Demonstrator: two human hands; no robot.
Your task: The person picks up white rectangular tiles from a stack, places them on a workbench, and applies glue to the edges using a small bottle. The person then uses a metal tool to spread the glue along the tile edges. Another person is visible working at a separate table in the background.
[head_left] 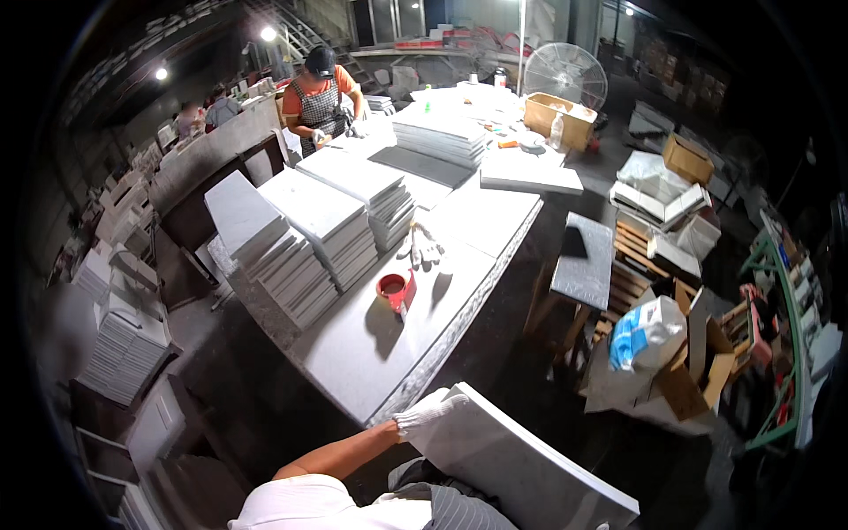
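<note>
A pale grey-white stone slab (530, 459) is held tilted in front of my body, its thick white edge facing the table. My left hand (431, 413), in a white knit glove, is closed on the slab's near-left corner. My right hand does not show; the slab's lower right end runs down to the bottom of the picture. Just beyond the slab is the corner of a long white stone-topped table (353, 389). On it stand a red tape dispenser (395, 289) and a pair of white gloves (422, 247).
Stacks of white slabs (318, 216) cover the table's left side. A person (320, 102) in an orange shirt and checked apron works at its far end. To the right are a grey-topped bench (583, 261), a wooden pallet (632, 274), open cardboard boxes (707, 362) and a large fan (565, 78).
</note>
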